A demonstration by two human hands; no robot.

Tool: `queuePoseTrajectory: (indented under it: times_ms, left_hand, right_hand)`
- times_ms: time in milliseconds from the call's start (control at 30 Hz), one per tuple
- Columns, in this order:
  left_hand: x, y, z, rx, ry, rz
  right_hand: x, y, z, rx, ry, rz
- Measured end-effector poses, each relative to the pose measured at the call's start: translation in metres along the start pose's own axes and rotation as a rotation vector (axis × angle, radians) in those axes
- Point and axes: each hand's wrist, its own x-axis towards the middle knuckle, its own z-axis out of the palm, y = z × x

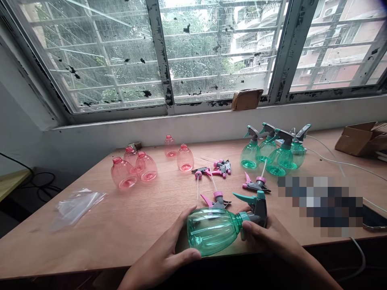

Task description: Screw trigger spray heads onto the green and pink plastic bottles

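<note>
A clear green spray bottle (213, 231) lies sideways between my hands at the table's front edge, its grey and teal spray head pointing right. Around the bottle's base curls my left hand (178, 241). My right hand (260, 231) grips the neck and collar just below the trigger. Just behind the bottle lies a pink and grey spray head (218, 199); another spray head (256, 183) rests to the right, its tube pointing up. Several more pink spray heads (222, 167) are bunched farther back.
Pink bottles without heads (148, 167) stand at the back left. Green spray bottles with heads (249, 155) stand at the back right. Plastic bags (78, 205) lie left. A cardboard box (356, 139), white cables and a dark phone (375, 219) are at right.
</note>
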Motion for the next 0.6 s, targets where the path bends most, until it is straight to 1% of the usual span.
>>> queuePoseTrajectory:
  times_ms: [600]
  left_hand:
    - [-0.0003,0.0004,0.0007,0.014,0.001,-0.009]
  right_hand:
    - [0.0025,0.0039,-0.0032,-0.016,-0.027,0.005]
